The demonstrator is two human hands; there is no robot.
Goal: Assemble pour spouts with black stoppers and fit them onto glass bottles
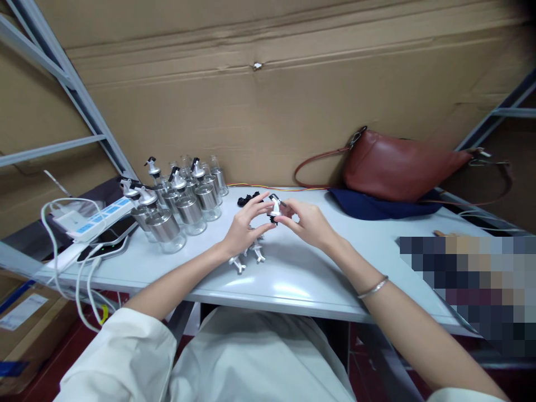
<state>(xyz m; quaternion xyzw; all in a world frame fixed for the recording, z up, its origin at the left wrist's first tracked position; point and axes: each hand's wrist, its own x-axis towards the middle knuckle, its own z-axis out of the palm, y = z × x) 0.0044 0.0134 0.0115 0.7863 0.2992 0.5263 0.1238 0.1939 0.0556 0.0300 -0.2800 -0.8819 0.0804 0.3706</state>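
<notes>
Over the middle of the table, a silver pour spout [275,209] with a black flip cap and black base is held up between both hands. My right hand [312,223] pinches it from the right side with thumb and fingers. From the left, the fingertips and thumb of my left hand [245,226] close around the same spout. More loose silver spouts [257,253] lie on the table just below my left hand, partly covered by it. A small pile of black parts [248,198] rests behind that hand; their kind is too small to make out.
Several glass bottles [190,215] with steel bands stand at the left, some topped with spouts. Beside them are a power strip [104,218], white cables and dark devices. A brown leather bag [402,164] sits on dark blue cloth [355,207] at the back right. Cardboard walls the back.
</notes>
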